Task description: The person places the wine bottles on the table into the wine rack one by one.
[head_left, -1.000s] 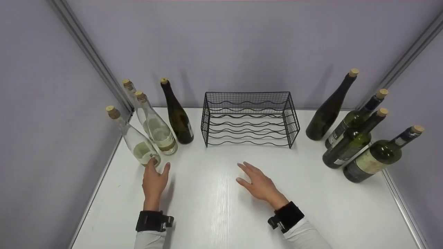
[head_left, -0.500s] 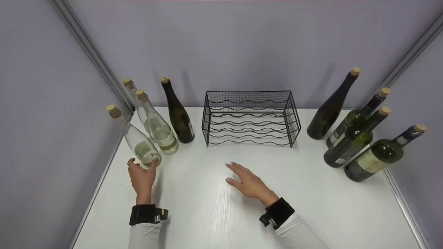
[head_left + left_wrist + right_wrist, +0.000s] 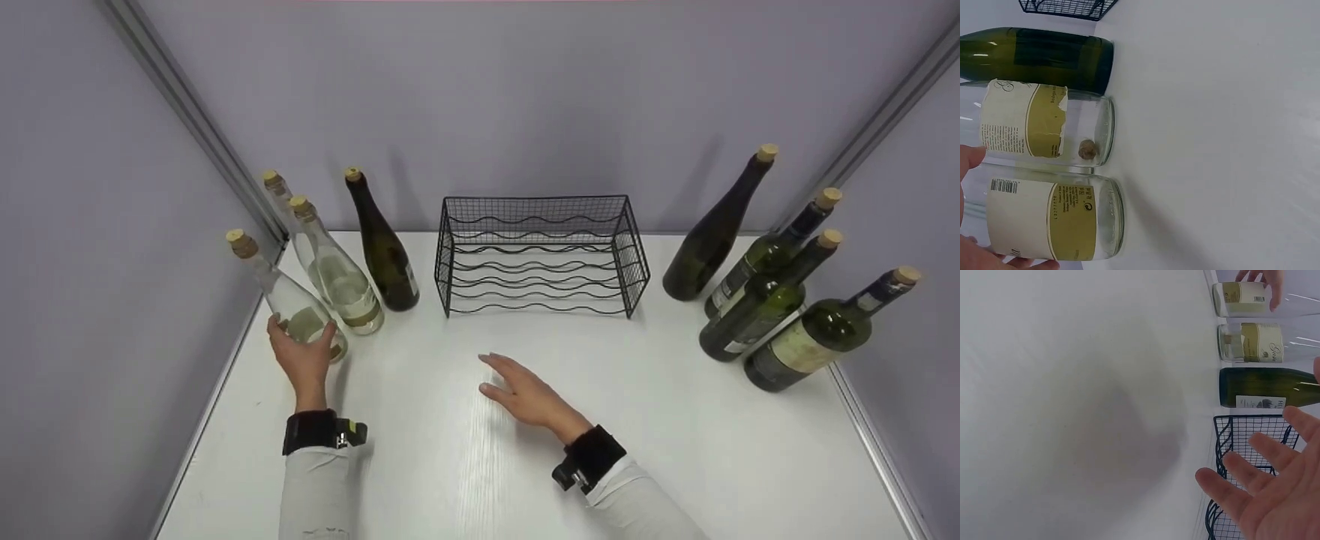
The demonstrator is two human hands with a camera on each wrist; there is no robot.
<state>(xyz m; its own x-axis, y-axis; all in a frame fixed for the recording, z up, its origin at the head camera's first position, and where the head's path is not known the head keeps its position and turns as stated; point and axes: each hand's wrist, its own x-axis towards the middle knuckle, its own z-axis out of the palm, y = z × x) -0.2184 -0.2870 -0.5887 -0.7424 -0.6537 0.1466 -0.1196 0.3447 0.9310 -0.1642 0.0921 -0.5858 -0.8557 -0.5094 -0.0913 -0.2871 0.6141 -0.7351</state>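
Observation:
In the head view, a clear corked bottle (image 3: 285, 295) with a cream and olive label stands nearest on the left. My left hand (image 3: 302, 360) is around its lower part, thumb on the right side and fingers on the left; the left wrist view shows its thumb (image 3: 970, 157) apart from the glass and fingertips (image 3: 1044, 264) at the far edge of the label. A firm hold is not visible. My right hand (image 3: 529, 394) hovers over the white table (image 3: 427, 450), its fingers spread in the right wrist view and holding nothing.
Two more clear bottles (image 3: 346, 289) and a dark green bottle (image 3: 386, 266) stand behind the left hand. A black wire rack (image 3: 540, 309) with wavy bars sits at the back centre. Several dark corked bottles (image 3: 757, 315) stand at the right. Grey walls (image 3: 525, 97) enclose the table.
My left hand has moved left, then forward, to surround the nearest clear bottle's lower part. My right hand has drifted left over the table. The bottles and rack stand as before.

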